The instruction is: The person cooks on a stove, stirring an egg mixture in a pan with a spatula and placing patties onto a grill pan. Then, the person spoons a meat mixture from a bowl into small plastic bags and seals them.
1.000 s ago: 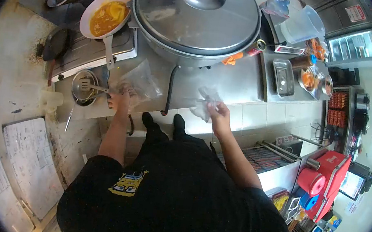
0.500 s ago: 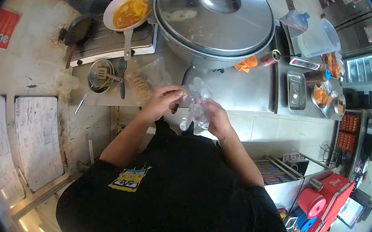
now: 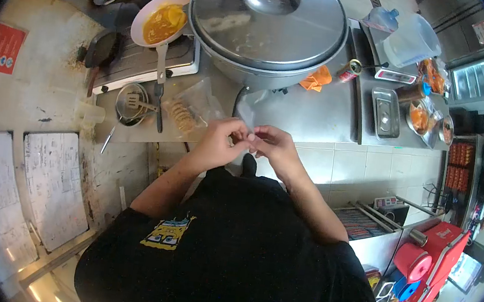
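My left hand (image 3: 218, 143) and my right hand (image 3: 278, 150) meet in front of my body at the counter's front edge. Thumbs and fingers of both are pinched together on a clear, thin disposable plastic glove (image 3: 246, 111). Part of the glove sticks up beyond the fingertips toward the counter; the rest is hidden by my hands or too transparent to make out. Left of my left hand, a clear plastic bag (image 3: 204, 104) lies on the counter with a row of light-brown food pieces (image 3: 181, 117) in it.
A large lidded pot (image 3: 268, 26) stands beyond my hands. Left of it, a pan with orange sauce (image 3: 164, 23) sits on a stove (image 3: 183, 61). A strainer (image 3: 130, 102) with a slotted turner, an orange cloth (image 3: 316, 79), a can (image 3: 350, 71) and a metal tray (image 3: 385, 113) are also around.
My hands have drawn together, and the spread-out plastic glove is now bunched between the fingertips. The view has shifted slightly.
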A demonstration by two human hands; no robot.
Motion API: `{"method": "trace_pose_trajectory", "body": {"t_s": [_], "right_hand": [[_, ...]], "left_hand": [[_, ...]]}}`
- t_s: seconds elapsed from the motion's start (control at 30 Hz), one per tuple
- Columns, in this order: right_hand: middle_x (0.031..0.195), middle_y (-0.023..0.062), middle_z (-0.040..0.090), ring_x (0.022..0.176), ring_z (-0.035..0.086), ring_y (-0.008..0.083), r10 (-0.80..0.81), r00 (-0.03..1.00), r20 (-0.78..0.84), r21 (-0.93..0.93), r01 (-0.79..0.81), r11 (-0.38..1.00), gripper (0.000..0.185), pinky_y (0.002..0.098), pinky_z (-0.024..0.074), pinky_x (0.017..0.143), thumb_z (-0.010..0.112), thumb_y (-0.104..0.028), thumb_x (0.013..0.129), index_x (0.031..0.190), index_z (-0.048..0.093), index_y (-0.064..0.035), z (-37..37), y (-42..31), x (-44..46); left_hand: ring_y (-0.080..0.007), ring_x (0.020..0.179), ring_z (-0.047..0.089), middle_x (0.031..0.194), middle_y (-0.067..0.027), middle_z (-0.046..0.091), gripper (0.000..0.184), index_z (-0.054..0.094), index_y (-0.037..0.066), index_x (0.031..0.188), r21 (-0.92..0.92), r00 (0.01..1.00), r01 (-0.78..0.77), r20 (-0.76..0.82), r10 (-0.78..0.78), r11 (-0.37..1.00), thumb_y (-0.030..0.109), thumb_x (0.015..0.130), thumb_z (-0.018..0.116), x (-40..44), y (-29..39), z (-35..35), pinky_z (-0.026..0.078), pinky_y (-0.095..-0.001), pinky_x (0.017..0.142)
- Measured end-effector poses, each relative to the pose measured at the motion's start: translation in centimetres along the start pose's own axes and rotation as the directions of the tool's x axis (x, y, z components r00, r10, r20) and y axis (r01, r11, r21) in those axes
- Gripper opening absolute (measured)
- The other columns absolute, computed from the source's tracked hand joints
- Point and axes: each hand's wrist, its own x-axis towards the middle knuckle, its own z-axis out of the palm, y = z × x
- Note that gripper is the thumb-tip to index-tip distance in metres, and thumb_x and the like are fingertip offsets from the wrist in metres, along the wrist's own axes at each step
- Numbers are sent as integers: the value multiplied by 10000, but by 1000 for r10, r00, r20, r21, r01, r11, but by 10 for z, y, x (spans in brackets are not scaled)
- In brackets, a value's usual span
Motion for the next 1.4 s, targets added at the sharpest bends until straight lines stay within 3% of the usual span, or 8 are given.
{"method": "trace_pose_trajectory", "body": {"t_s": [0.2, 0.27, 0.7, 0.97, 1.1, 1.2, 1.3, 1.4], "right_hand": [[933, 66, 716, 795, 651, 121, -7, 996, -83, 439, 43, 897, 196, 263, 523, 729, 712, -96, 919, 1069, 691, 28, -17, 29, 1], [887, 64, 720, 763, 645, 113, -129, 982, -140, 143, 149, 978, 140, 252, 519, 700, 715, -60, 902, 1007, 710, 33, -19, 27, -3], [788, 62, 705, 729, 640, 121, -158, 974, -162, 125, 179, 976, 99, 303, 522, 615, 714, -61, 918, 931, 712, 37, -44, 21, -15], [775, 192, 688, 700, 676, 371, -804, 487, -341, -870, 160, 466, 38, 369, 535, 663, 636, 59, 829, 828, 661, 30, -56, -2, -25], [813, 189, 694, 727, 678, 365, -820, 556, -139, -747, 484, 455, 67, 375, 540, 681, 655, 48, 819, 881, 677, 38, -46, -2, -33], [892, 157, 703, 761, 675, 284, -294, 917, -271, 31, 313, 949, 198, 346, 526, 661, 699, -41, 815, 1004, 707, 19, -39, 23, -16], [775, 60, 680, 694, 623, 146, -744, 616, -259, -700, 411, 584, 231, 282, 482, 634, 755, -167, 866, 993, 707, 19, -44, 35, -5], [715, 41, 614, 609, 581, 116, -456, 762, -459, -472, 226, 852, 221, 271, 454, 551, 735, -140, 876, 966, 684, 55, -59, 43, 1]], "left_hand": [[-85, 772, 615, 833, -28, 652, 171, 624, -12, 906, 111, 996, -36, 91, 26, 993, 84, 870, 761, 6, 22, 16, 506, -264, 677], [-93, 803, 632, 911, -26, 679, 176, 658, -20, 951, -350, 970, 241, 113, -214, 905, 124, 912, 751, 10, 22, 23, 514, -259, 711], [-91, 687, 611, 843, -28, 708, 133, 698, 8, 978, -197, 941, 277, 254, -224, 940, 138, 953, 697, 31, 1, 24, 506, -274, 620], [-122, 743, 632, 880, -104, 682, 143, 651, -12, 1061, 323, 991, 76, -126, -37, 943, 78, 950, 659, 34, 16, 29, 504, -294, 666], [-210, 748, 674, 918, -145, 685, 143, 650, -19, 1053, 309, 981, -167, -42, 188, 936, 71, 941, 654, 32, 42, 43, 521, -328, 678], [-332, 799, 670, 933, -161, 659, 129, 654, -12, 1025, 315, 963, -242, -39, 268, 918, 68, 924, 656, 27, 51, 63, 530, -396, 710], [-365, 823, 656, 926, -167, 648, 127, 652, -9, 1012, 429, 932, -339, 36, 360, 837, 70, 912, 660, 24, 47, 74, 528, -429, 720], [-392, 839, 642, 922, -170, 641, 111, 657, 11, 1004, 472, 953, -299, 93, 290, 830, 70, 911, 640, 17, 39, 80, 522, -454, 722]]}}
